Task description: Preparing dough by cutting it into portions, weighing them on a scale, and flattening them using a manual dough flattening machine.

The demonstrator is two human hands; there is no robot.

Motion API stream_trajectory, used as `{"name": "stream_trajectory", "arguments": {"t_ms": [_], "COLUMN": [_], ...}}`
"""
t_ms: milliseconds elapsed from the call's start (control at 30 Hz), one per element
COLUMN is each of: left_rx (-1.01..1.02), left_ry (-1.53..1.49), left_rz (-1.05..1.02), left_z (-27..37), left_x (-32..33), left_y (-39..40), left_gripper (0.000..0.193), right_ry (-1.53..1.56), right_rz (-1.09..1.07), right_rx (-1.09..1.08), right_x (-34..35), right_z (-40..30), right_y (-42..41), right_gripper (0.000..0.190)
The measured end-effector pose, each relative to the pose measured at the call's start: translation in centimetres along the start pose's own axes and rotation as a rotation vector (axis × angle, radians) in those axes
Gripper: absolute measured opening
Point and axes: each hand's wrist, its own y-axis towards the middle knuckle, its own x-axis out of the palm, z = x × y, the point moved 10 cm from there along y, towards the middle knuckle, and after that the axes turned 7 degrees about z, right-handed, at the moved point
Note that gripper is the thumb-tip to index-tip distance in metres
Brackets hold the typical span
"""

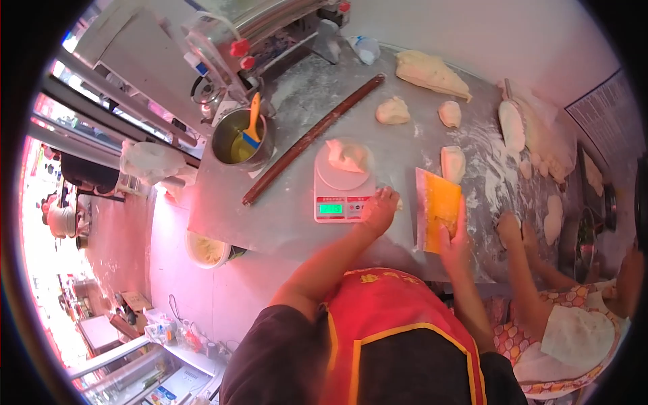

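Note:
My right hand (454,235) grips a yellow-handled dough scraper (438,210) with a metal blade, held over the metal worktop. My left hand (380,208) lies at the right front corner of a white digital kitchen scale (324,198); a bit of dough shows beside its fingers, and whether they hold it I cannot tell. A lump of dough (347,156) rests on the scale's round plate, and the display is lit green. Beyond the scraper sits a folded dough piece (452,164). Farther back are two more pieces (392,111) (449,114) and a large dough slab (430,73).
A long wooden rolling pin (314,137) lies diagonally left of the scale. Near it stands a metal pot (227,136) of yellow liquid with a brush (253,121). At right, a co-worker's hands (510,230) handle dough on the floured worktop (288,228).

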Motion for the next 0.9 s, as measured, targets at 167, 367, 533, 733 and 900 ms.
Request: {"name": "stream_trajectory", "arguments": {"t_ms": [167,367,533,733,900], "left_rx": [-0.067,-0.319,-0.159,0.198,0.021], "left_ry": [-0.140,-0.277,-0.019,0.170,-0.023], "left_rz": [-0.025,0.230,0.196,0.250,-0.013], "left_z": [-0.6,-5.5,-8.3,-7.7,-9.8], "left_x": [-1.9,-12.5,-15.2,-16.9,-12.3], "left_y": [0.9,2.1,3.2,5.6,6.0], "left_gripper": [0.026,0.046,0.063,0.075,0.052], "right_ry": [0.049,0.048,0.047,0.042,0.043], "right_rz": [0.062,0.108,0.086,0.059,0.071], "right_rx": [-0.101,-0.050,-0.056,-0.093,-0.120], "right_x": [-0.8,-2.4,-2.2,-1.7,-1.5], "right_z": [-0.5,0.3,-0.4,-1.1,-1.1], "right_y": [-0.1,-0.3,0.0,0.3,0.3], "right_gripper": [0.065,0.065,0.066,0.067,0.067]}}
